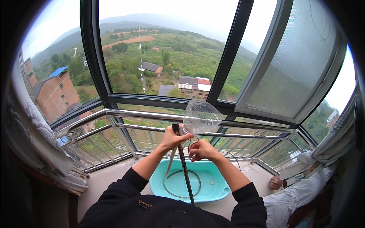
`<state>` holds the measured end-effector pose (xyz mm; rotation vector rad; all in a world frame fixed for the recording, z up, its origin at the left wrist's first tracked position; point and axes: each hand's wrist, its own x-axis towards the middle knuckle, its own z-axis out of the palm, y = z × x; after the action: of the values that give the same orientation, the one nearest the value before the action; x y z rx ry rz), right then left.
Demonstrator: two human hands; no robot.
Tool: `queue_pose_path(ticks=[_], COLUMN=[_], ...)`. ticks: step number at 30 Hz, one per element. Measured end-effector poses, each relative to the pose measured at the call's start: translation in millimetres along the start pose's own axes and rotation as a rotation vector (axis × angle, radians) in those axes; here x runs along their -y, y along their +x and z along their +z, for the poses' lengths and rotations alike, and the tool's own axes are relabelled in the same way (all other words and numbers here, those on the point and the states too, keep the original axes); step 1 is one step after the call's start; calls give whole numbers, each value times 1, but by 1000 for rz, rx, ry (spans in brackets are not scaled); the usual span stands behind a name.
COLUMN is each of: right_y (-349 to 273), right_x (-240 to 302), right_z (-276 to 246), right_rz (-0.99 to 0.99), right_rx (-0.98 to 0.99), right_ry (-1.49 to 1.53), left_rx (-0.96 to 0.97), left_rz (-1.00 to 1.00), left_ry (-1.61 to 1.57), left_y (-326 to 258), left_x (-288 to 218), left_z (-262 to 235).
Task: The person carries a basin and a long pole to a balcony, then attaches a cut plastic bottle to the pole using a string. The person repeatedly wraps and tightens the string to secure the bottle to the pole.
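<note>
My left hand (pixel 173 138) is closed around the upper end of a dark pole (pixel 185 173) and the narrow end of a clear plastic bottle piece (pixel 202 117). The bottle piece flares out wide above my hands, in front of the railing. Just right of its neck, my right hand (pixel 203 149) pinches a thin dark wire (pixel 197 140) that curves up toward the neck. A pale strip (pixel 170 161) hangs beside the pole. Slanting down toward my body, the pole passes over a turquoise tub (pixel 156 182) on the floor. My fingers partly hide the wire and the neck.
A metal railing (pixel 152 116) runs before the framed windows. Inside the tub a dark hose-like loop (pixel 200 181) lies. To the right are a brown ball (pixel 275 182) and a white cloth (pixel 292 193). Curtains (pixel 42 140) hang at both sides.
</note>
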<state>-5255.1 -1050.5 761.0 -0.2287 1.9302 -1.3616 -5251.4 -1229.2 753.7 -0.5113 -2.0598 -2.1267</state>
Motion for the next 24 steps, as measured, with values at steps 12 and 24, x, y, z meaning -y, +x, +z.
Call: queue_pose_path(ticks=[12,24], right_y=[17,7], right_x=[-31,-41], right_z=[-1,-8], right_rz=[-239,-464], right_rx=[-533,-382], right_ry=[-460,94], left_rx=[-22,-151], left_rz=[0,-41], left_ry=[90,36], left_y=[-7,-7], left_x=[0,11], left_z=[3,6])
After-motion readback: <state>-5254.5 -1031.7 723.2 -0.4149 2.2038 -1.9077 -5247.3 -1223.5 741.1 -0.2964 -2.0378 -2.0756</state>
